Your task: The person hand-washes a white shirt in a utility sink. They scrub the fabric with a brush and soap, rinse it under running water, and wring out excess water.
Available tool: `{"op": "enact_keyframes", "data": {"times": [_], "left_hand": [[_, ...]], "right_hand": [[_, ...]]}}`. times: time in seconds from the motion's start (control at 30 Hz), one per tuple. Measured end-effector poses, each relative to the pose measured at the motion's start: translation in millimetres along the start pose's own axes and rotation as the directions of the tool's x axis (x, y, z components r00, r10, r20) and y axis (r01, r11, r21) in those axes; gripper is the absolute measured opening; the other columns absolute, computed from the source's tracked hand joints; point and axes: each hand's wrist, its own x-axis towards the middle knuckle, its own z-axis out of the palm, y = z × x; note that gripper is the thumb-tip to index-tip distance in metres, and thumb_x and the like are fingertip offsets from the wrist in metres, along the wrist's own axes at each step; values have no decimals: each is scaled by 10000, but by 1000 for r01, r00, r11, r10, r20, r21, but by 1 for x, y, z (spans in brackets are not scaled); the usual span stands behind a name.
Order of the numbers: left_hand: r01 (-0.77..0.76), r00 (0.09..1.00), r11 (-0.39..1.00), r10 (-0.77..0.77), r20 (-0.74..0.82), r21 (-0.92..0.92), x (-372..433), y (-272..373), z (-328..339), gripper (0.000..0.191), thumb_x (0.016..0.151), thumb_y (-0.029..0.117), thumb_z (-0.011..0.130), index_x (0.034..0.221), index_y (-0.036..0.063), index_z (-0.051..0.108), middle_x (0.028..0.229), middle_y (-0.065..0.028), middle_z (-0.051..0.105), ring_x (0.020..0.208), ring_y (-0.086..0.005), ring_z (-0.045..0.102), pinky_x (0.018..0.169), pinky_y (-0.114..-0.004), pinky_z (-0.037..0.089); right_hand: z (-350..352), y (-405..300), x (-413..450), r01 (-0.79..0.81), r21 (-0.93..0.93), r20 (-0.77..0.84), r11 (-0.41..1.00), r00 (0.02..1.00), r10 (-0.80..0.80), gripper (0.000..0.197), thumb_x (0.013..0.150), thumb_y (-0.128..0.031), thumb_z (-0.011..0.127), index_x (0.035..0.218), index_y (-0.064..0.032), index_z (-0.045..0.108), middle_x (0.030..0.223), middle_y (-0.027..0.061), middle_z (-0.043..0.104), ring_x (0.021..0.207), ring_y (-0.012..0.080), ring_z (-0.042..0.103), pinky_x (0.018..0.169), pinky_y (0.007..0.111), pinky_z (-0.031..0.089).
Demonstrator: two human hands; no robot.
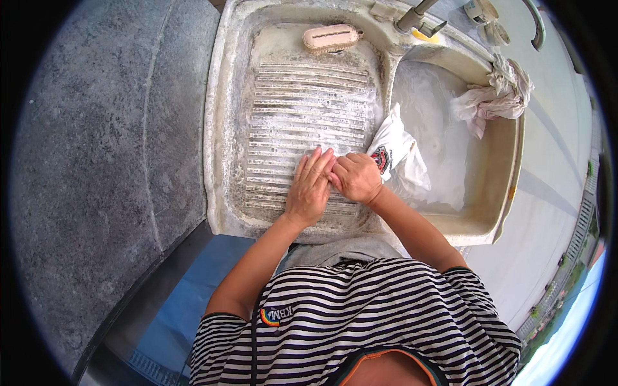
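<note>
Both hands meet low on the ridged washboard (pixel 309 103) of a worn stone laundry sink. My right hand (pixel 358 177) is curled into a fist around part of a wet white cloth (pixel 393 135). The rest of that cloth, bearing a printed emblem, drapes over the divider towards the water basin. My left hand (pixel 307 189) lies palm down beside the right, its fingers nearly straight and touching it. White fabric or suds show at the left fingertips. What lies under the left palm is hidden.
A pink scrubbing brush (pixel 332 37) rests at the washboard's far end. Cloudy water (pixel 434 140) stands in the right basin. Twisted pale cloths (pixel 504 94) hang over its far-right corner. A tap (pixel 413 17) rises behind, near small tubs (pixel 483 12). A grey slab (pixel 106 120) adjoins the left side.
</note>
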Motion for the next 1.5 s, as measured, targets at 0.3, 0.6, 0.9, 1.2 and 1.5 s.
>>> {"op": "enact_keyframes", "data": {"times": [0.3, 0.6, 0.9, 1.2, 1.5], "left_hand": [[74, 995, 974, -85, 46, 213, 151, -69, 17, 383, 949, 150, 469, 1308, 46, 551, 1443, -117, 474, 1376, -314, 391, 1170, -476, 243], [-34, 999, 988, 27, 45, 151, 58, -20, 8, 397, 987, 174, 451, 1348, 19, 511, 1502, -71, 417, 1416, -278, 354, 1191, -458, 246], [-5, 994, 997, -4, 111, 80, 105, -59, 10, 398, 1011, 269, 421, 1335, 80, 555, 1469, -72, 464, 1411, -280, 359, 1174, -497, 215], [-115, 993, 991, 114, 20, 68, 127, -53, 18, 465, 967, 144, 419, 1418, 30, 446, 1505, -126, 406, 1436, -314, 313, 1186, -484, 196], [-143, 970, 988, 150, 189, -53, 42, -17, -12, 444, 1011, 253, 423, 1384, 19, 474, 1481, -112, 445, 1416, -343, 337, 1174, -500, 226]], "right_hand": [[26, 73, 99, -577, -135, -110, 806, 817, 566, 348, 993, -331, 491, 824, -92, 679, 777, 132, 668, 685, 340, 640, 626, 437, 520], [23, 29, 32, -212, -20, -48, 977, 976, 211, 219, 947, -259, 542, 808, -99, 596, 702, 75, 593, 595, 255, 587, 561, 367, 487], [17, 49, 68, -439, 6, -112, 898, 892, 437, 336, 959, -309, 540, 735, -81, 644, 711, 108, 641, 642, 311, 625, 602, 423, 506], [22, 76, 71, -348, -36, -107, 937, 933, 343, 311, 962, -301, 529, 764, -79, 622, 734, 104, 630, 649, 302, 626, 594, 400, 522], [-6, 5, 14, -192, 84, -67, 978, 978, 198, 287, 910, -331, 592, 724, -114, 622, 711, 62, 616, 621, 247, 611, 604, 365, 491]]}}
